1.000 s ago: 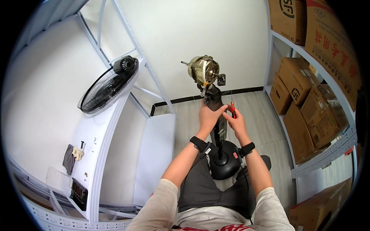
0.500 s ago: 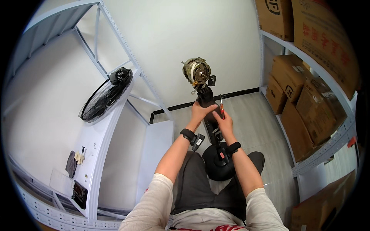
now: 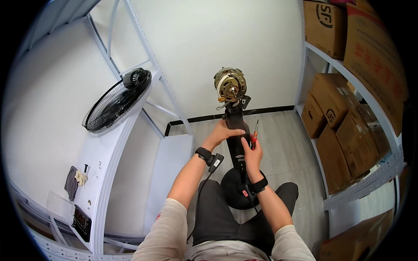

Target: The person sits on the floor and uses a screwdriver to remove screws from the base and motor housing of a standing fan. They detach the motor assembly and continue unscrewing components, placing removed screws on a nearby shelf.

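Left hand (image 3: 221, 132) grip: closed around the black fan column (image 3: 237, 139), upper part, just under the bare motor (image 3: 230, 85). Right hand (image 3: 252, 152) grip: wrapped on the same column lower down, thumb across the front, with a red-handled screwdriver (image 3: 254, 134) pinched in the fingers, tip pointing up. Both hands touch the column, one above the other.

Column stands upright at frame centre, its round black base (image 3: 233, 191) on the floor between the person's knees. Motor is uncovered, copper windings visible, shaft facing the camera.

Edges and room:
- Left of centre: white shelf frame (image 3: 150, 52), diagonal braces close beside the left forearm. White panel leans near the left elbow.
- Right: white rack (image 3: 348, 195) with cardboard boxes (image 3: 344, 126), well apart from the right hand. Open grey floor (image 3: 287, 139) between column and rack.
- Above the motor: bare white wall, open room.

Surface: white, left of frame, runs from lower left up toward the black fan grille (image 3: 115, 104) lying at upper left. Small dark cloth and a pale bit (image 3: 76, 180) at its near end, a dark grid-like piece (image 3: 81, 222) at lower left. All well apart from both hands.

Black baseboard strip along the wall foot behind the column.
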The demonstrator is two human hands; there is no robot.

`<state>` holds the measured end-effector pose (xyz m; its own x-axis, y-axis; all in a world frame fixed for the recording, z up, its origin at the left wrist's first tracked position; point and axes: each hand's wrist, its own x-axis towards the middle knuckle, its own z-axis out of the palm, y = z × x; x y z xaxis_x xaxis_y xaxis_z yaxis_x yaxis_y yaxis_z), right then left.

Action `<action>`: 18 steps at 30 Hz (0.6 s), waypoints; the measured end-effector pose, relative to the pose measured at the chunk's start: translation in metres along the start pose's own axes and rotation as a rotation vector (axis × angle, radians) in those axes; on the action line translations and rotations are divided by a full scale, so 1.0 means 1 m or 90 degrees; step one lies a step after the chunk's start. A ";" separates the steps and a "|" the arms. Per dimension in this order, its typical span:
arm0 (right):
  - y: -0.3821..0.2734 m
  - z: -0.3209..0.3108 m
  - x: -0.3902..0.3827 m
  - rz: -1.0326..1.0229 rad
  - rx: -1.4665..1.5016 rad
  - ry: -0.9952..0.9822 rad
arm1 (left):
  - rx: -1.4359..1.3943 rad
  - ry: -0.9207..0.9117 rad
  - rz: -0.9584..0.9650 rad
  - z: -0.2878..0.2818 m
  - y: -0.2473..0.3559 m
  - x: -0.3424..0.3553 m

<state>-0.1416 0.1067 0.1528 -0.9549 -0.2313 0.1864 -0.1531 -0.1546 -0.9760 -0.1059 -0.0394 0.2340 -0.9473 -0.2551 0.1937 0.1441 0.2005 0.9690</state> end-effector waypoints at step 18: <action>0.002 -0.009 0.012 -0.093 0.096 -0.001 | 0.212 0.211 0.049 0.021 -0.018 -0.013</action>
<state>-0.1556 0.1118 0.1526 -0.9250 -0.1975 0.3247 -0.2494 -0.3291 -0.9108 -0.1018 -0.0195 0.2107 -0.7874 -0.5050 0.3535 0.0589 0.5092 0.8586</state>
